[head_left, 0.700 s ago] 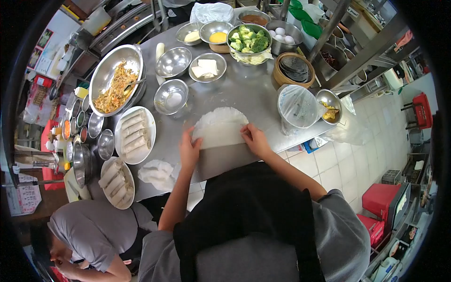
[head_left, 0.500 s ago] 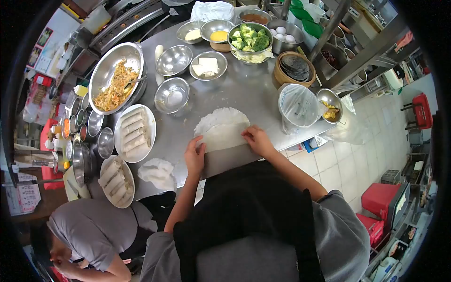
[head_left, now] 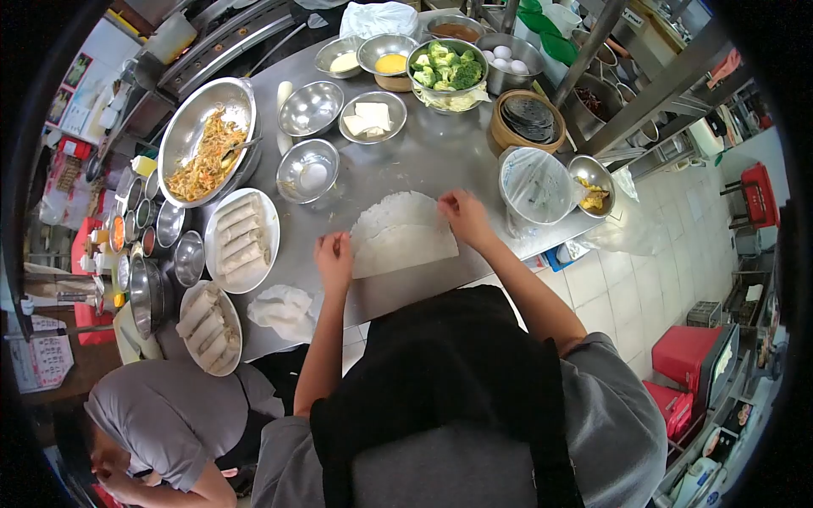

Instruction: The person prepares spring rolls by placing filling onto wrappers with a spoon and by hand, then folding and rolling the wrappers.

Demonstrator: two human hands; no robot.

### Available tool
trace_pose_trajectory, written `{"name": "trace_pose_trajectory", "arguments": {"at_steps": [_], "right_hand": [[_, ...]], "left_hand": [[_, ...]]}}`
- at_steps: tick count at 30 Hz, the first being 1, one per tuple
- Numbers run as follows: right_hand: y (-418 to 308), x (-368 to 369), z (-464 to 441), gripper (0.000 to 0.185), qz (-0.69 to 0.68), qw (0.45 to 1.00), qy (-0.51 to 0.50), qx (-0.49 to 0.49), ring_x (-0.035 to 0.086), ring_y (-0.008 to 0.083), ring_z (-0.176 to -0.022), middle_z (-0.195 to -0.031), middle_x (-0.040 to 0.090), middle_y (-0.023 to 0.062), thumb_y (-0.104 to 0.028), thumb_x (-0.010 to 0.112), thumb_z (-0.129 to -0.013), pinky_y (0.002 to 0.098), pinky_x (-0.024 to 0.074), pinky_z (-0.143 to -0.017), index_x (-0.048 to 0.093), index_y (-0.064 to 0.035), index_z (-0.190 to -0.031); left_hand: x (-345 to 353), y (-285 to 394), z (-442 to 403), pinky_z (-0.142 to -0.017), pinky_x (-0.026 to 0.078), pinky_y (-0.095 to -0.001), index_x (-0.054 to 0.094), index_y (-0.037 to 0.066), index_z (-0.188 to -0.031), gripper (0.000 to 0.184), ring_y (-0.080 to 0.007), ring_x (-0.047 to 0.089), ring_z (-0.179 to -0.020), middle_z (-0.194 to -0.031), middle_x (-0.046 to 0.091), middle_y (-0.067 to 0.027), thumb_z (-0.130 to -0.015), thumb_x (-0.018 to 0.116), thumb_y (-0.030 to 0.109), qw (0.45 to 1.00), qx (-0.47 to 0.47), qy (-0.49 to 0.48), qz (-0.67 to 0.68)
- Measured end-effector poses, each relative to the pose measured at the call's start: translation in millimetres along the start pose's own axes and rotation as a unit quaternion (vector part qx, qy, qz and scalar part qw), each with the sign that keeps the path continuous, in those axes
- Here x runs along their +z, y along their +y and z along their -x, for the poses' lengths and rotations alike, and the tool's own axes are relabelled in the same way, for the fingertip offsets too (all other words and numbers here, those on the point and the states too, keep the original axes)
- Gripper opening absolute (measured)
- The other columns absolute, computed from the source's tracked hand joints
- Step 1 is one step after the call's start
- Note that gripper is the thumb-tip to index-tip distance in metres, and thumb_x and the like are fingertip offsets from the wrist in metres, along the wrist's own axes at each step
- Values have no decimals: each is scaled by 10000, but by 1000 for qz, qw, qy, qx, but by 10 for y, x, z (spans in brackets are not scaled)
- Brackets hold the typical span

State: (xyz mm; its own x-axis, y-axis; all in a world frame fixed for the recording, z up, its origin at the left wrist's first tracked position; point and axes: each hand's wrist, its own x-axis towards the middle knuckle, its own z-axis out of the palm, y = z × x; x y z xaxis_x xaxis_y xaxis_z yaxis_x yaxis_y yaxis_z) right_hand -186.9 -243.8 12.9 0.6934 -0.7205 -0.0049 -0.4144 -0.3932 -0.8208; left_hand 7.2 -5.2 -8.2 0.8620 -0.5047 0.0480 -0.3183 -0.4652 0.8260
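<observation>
A thin, pale wrapper sheet [head_left: 405,241] lies on the steel worktop with its near part folded over, leaving a straight front edge and a rounded far edge. Just off its left side is my left hand [head_left: 334,261], fingertips bunched together and apart from the sheet. My right hand [head_left: 466,218] hovers at the sheet's right edge with its fingers curled and pinched; I see nothing in them, and cannot tell whether the tips touch the sheet. To the left, several rolled wrappers [head_left: 241,229] lie on a white oval plate [head_left: 269,245], with more rolls [head_left: 206,326] on a second plate.
A large bowl [head_left: 174,140] of shredded filling [head_left: 212,157] stands at the left. Steel bowls, one with broccoli [head_left: 445,68], line the back. A plastic-lined tub [head_left: 535,186] stands right, a crumpled white cloth [head_left: 284,311] near left. Another person [head_left: 174,415] leans in at lower left.
Both hands have let go of the sheet's front fold. My left hand has shifted left and my right hand has moved up and away from me. The folded sheet stays on the worktop.
</observation>
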Motion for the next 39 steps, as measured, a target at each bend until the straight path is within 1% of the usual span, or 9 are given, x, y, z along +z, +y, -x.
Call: {"name": "trace_pose_trajectory", "arguments": {"at_steps": [5, 8, 11, 14, 23, 26, 29, 32, 39], "right_hand": [[-100, 271, -280, 292, 201, 976, 43, -77, 601, 351, -1044, -1021, 662, 138, -208, 695, -817, 449, 475, -926, 665, -81, -1079], [-42, 361, -368, 238, 144, 988, -49, 1, 603, 353, -1041, -1026, 664, 115, -183, 688, -800, 473, 467, -938, 679, -102, -1024], [-51, 352, -408, 213, 157, 986, -39, -46, 611, 370, -1030, -1053, 668, 126, -192, 696, -792, 460, 482, -919, 687, -105, -986], [-301, 218, -500, 164, 16, 995, -101, 20, 619, 390, -1009, -1092, 667, 146, -151, 677, -804, 451, 498, -889, 691, -84, -953], [-317, 388, -506, 306, 172, 958, 9, -229, 578, 374, -1077, -1090, 611, 149, -126, 715, -831, 455, 503, -863, 624, -95, -1122], [-354, 329, -117, 278, 159, 970, -93, -157, 554, 361, -1109, -1070, 582, 137, -113, 734, -812, 453, 501, -859, 619, -89, -1064], [-231, 366, 73, 250, 123, 983, -40, -134, 560, 355, -1109, -1068, 584, 152, -131, 739, -814, 465, 499, -859, 607, -88, -1021], [-193, 321, 149, 237, 49, 995, -85, -17, 586, 367, -1057, -1063, 581, 162, -134, 732, -819, 473, 501, -855, 605, -89, -1014], [-119, 332, 194, 218, 102, 993, -12, -60, 626, 380, -910, -1028, 592, 158, -93, 703, -817, 480, 503, -837, 604, -88, -1010]], "left_hand": [[130, 142, -162, -848, 478, -421, 692, 67, -938, 238, -323, 573, -921, -934, 609, -125, -810, 786, 245, 965, 146, 47, -213], [210, -3, -177, -836, 478, -431, 669, 78, -967, 213, -323, 584, -860, -874, 611, -124, -832, 764, 213, 953, 194, 66, -223], [220, -51, -215, -824, 487, -441, 627, 96, -1011, 218, -345, 621, -924, -937, 639, -129, -866, 736, 217, 982, 105, -5, -154], [120, 210, -164, -733, 498, -372, 616, 73, -1032, 146, -313, 634, -779, -873, 647, -135, -920, 685, 138, 1000, 2, 2, -19], [30, -199, -400, -740, 502, -299, 667, 67, -1031, 180, -186, 610, -751, -885, 670, -66, -871, 734, 117, 990, 63, -4, 123], [-184, 73, -144, -704, 504, -311, 663, 46, -1023, 217, -185, 612, -724, -845, 667, -80, -843, 758, 121, 980, 132, 145, -41], [-278, -115, 146, -708, 495, -359, 648, 41, -1012, 269, -222, 598, -742, -851, 633, -91, -806, 790, 140, 999, -5, 35, -40], [-223, -95, 406, -634, 502, -338, 640, 36, -1033, 275, -201, 628, -661, -757, 662, -85, -819, 780, 139, 997, 0, 41, -68], [-204, -80, 425, -635, 504, -340, 634, 54, -1075, 320, -200, 646, -661, -768, 687, -82, -816, 787, 163, 996, -7, 44, -78]]}}
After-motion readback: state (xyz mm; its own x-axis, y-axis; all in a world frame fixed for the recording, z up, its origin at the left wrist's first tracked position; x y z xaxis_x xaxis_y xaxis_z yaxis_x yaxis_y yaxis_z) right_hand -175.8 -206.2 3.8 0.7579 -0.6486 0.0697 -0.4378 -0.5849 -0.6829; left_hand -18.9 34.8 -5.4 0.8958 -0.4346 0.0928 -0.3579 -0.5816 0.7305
